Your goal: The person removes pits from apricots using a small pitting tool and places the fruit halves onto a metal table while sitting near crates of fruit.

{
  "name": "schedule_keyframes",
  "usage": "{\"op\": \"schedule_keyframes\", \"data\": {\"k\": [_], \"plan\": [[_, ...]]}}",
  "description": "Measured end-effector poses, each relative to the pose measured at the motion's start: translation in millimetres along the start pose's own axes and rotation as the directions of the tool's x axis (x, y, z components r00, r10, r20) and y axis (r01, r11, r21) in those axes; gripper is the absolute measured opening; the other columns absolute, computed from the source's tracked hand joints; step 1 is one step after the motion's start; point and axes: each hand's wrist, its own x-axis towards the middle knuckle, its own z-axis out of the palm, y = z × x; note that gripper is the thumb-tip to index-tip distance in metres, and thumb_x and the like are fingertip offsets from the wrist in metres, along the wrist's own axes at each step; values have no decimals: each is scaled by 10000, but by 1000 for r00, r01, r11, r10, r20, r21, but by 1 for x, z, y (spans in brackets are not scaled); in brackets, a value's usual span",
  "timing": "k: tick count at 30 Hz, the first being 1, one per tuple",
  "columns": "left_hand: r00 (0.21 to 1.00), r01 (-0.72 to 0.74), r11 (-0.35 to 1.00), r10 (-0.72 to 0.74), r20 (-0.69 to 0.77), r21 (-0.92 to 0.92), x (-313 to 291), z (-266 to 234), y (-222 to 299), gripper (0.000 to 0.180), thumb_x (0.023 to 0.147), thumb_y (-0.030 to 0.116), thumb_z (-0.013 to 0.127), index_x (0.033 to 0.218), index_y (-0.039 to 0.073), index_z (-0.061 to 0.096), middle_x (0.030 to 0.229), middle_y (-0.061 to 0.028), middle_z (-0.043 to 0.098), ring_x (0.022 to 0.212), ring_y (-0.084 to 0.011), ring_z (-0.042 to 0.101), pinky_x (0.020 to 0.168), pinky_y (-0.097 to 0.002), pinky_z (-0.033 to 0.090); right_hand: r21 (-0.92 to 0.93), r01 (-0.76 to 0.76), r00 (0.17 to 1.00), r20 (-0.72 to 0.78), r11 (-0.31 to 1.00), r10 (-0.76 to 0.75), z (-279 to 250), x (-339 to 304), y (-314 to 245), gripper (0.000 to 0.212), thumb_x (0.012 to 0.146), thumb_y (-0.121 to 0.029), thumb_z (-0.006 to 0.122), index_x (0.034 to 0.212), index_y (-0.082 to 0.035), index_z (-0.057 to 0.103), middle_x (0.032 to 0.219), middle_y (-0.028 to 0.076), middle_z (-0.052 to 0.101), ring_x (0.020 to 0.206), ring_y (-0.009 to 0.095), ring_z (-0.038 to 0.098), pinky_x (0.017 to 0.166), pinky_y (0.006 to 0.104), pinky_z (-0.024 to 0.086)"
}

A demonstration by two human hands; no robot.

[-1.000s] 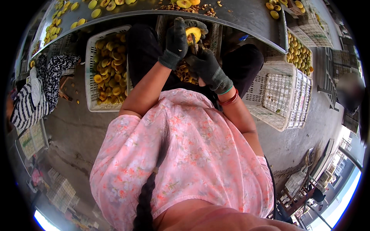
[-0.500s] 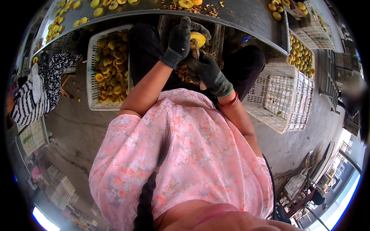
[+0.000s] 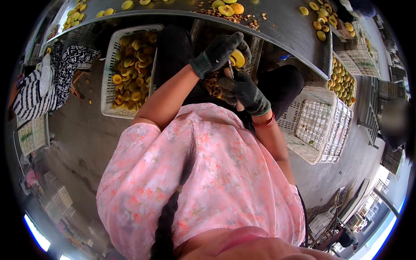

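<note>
Both my hands wear dark grey knitted gloves and meet over my lap, just below the table edge. My left hand (image 3: 220, 53) is closed around a yellow peach half (image 3: 238, 59), its cut face partly hidden by the fingers. In my right hand (image 3: 248, 93) is a pitting knife with a light wooden handle (image 3: 239, 105), which sticks out below the fist. The knife's upper end is against or very near the peach; the exact contact is hidden. Under my hands stands a crate (image 3: 256, 54) with yellow-orange scraps (image 3: 212, 85) in it.
A white crate (image 3: 105, 89) full of peach halves stands left of my legs. On the metal table (image 3: 286, 32) lie peach halves and brown pits (image 3: 251, 21). At right are a white crate (image 3: 315, 123) and another full of fruit (image 3: 341, 84). A person (image 3: 37, 95) sits far left.
The peach half has turned in my left hand, and less of its face shows. My right hand and knife have shifted slightly lower. The whole view has swung a little.
</note>
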Motion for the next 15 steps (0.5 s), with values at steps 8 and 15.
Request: {"op": "schedule_keyframes", "data": {"k": [8,15], "plan": [[692,300,412,527,-494,860,2,-120,-25,542,817,438,509,1265,136,469,1239,-198,494,1077,-363,511,870,-451,427,-336,254,937,-145,907,-317,-19,23,25,103,884,-137,554,852,-39,552,574,-16,474,461,78,422,413,234,329],[499,364,153,801,-331,919,-52,-309,-42,442,891,443,461,1051,53,593,991,-165,621,919,-355,581,806,-453,453,-494,312,878,-177,812,-445,-46,45,45,133,884,-141,554,783,-54,544,538,-19,477,419,83,431,390,242,331]]}}
